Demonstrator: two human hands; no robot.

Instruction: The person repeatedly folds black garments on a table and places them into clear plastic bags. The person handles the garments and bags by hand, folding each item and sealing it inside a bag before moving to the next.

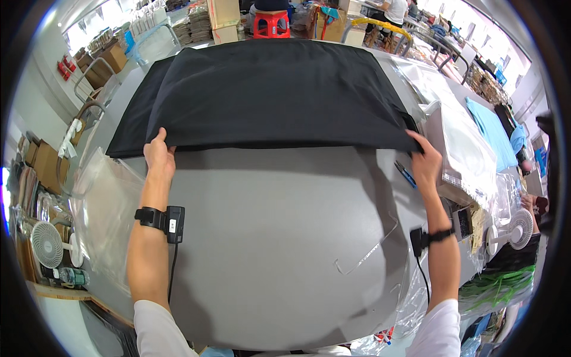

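Note:
A wide piece of black fabric [276, 98], folded in layers, spreads across the far half of the grey table [276, 232]. My left hand [159, 154] grips its near edge towards the left, thumb on top and fingers underneath. At the near right corner my right hand [424, 156] pinches the same edge, its fingers partly hidden by the cloth. Another layer of black cloth sticks out beyond my left hand. Both wrists carry a strapped black device with a cable. Just inside my right hand lies a blue and black cutting tool or pen [405, 174].
Clear plastic bags [107, 214] lie at the left edge, and a stack of clear bags [464, 147] stands at the right. A clear plastic strip [368, 254] lies on the table. Small fans [47, 244] flank it. A red stool [271, 24] and seated people are beyond.

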